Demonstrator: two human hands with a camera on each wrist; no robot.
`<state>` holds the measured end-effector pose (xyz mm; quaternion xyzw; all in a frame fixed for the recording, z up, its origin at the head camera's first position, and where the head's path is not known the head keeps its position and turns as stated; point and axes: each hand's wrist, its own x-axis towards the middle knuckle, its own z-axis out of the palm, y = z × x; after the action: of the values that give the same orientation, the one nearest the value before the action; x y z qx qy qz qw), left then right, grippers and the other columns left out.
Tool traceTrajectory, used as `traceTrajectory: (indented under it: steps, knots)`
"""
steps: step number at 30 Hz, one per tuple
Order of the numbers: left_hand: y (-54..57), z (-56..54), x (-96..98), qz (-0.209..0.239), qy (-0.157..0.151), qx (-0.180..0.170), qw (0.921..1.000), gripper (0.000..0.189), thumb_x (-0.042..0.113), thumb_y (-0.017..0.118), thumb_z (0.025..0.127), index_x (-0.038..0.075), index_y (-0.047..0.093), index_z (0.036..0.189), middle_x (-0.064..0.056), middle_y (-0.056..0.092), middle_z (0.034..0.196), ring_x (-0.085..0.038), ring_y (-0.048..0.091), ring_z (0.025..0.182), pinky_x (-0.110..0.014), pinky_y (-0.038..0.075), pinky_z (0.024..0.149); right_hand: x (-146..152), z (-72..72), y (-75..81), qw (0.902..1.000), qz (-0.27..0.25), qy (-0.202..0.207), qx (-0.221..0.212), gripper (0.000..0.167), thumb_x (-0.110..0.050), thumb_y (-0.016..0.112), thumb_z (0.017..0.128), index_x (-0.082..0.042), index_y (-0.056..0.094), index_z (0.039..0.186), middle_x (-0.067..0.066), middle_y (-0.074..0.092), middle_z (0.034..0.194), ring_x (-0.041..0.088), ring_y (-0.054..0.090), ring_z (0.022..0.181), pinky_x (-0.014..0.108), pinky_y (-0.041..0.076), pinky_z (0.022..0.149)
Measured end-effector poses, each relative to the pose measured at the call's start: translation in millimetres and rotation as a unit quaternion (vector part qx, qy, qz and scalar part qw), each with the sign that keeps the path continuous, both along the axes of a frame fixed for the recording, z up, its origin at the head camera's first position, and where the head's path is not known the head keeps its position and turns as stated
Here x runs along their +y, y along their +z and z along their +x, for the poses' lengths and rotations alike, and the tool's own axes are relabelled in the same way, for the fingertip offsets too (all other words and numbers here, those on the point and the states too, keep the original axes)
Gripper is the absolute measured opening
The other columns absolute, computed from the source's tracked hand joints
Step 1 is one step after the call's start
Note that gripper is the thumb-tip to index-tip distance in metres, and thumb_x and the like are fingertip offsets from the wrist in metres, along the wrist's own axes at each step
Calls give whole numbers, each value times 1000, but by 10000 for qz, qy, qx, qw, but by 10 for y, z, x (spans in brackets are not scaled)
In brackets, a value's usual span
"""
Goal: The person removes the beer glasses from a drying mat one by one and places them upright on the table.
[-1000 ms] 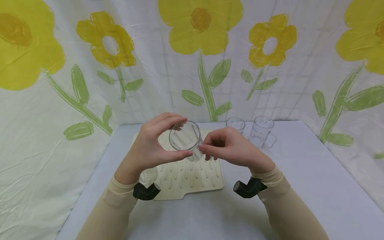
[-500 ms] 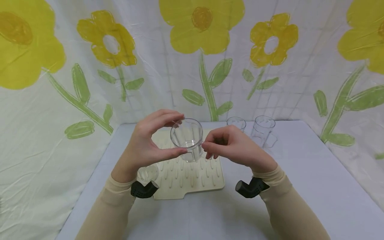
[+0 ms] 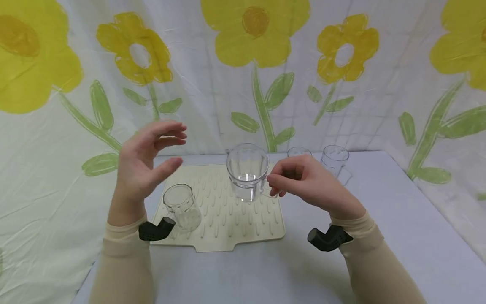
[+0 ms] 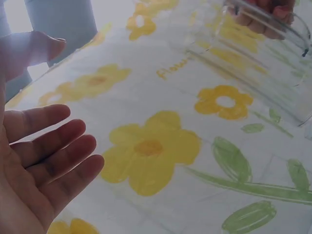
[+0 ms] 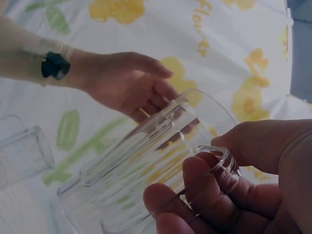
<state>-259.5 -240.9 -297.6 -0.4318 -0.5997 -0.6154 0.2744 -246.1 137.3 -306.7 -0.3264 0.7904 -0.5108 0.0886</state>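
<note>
A clear glass mug (image 3: 247, 169) hangs above the mat, its rim tilted toward the head camera. By its handle, my right hand (image 3: 303, 181) holds it; in the right wrist view the fingers (image 5: 200, 180) curl through and around the handle. Off to the left, my left hand (image 3: 146, 162) is apart from the mug, fingers loosely bent with a gap between them and the thumb, holding nothing. In the left wrist view the fingers (image 4: 63, 151) are spread. Below it, a second glass mug (image 3: 183, 207) stands on the cream drying mat (image 3: 228, 240).
Two more glass mugs, one partly behind my right hand (image 3: 299, 151) and another beside it (image 3: 335, 158), stand at the back right of the pale table (image 3: 398, 236). A flower-print curtain (image 3: 205, 101) hangs behind the table.
My left hand has let go of the mug and moved left and up, uncovering the second mug on the mat. My right hand has shifted slightly right with the held mug.
</note>
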Motion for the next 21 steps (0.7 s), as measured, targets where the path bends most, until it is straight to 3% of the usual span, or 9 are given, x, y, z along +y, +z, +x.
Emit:
traceTrajectory:
  steps: [4, 8, 11, 17, 21]
  knots:
    - [-10, -66, -219, 750, -495, -413, 9951, 43, -9, 70, 93, -26, 63, 132, -27, 76, 129, -35, 75, 113, -39, 66, 102, 141, 18, -52, 9998, 109, -150, -118, 13, -19, 73, 110, -15, 80, 100, 12, 80, 92, 35, 80, 91, 41, 69, 84]
    - [-82, -203, -458, 1304, -1156, -768, 9817, 39, -6, 61, 100, -28, 61, 132, -31, 76, 127, -40, 76, 112, -43, 66, 101, 307, 52, -117, 9991, 232, -310, -181, 15, -22, 73, 111, -14, 79, 101, 10, 80, 94, 35, 80, 93, 40, 69, 85]
    - [-191, -344, -652, 1483, -1373, -1126, 9729, 40, -4, 55, 103, -27, 60, 135, -32, 76, 128, -41, 75, 114, -46, 67, 101, 424, 90, -173, 9986, 290, -402, -158, 15, -21, 72, 111, -13, 78, 100, 11, 79, 94, 31, 80, 91, 37, 68, 85]
    - [-553, -681, -1019, 1714, -1422, -2031, 9535, 42, 4, 45, 110, -20, 63, 140, -27, 77, 130, -38, 76, 115, -47, 67, 103, 621, 150, -313, 9982, 309, -506, -12, 18, -16, 70, 112, -14, 79, 96, 8, 80, 92, 26, 78, 86, 33, 66, 84]
    - [-813, -839, -1193, 1636, -959, -2480, 9500, 42, 12, 45, 115, -13, 67, 141, -20, 79, 129, -32, 77, 113, -43, 67, 102, 739, 194, -407, 9973, 372, -629, -41, 18, -16, 70, 112, -14, 79, 97, 6, 80, 93, 25, 78, 85, 32, 66, 83]
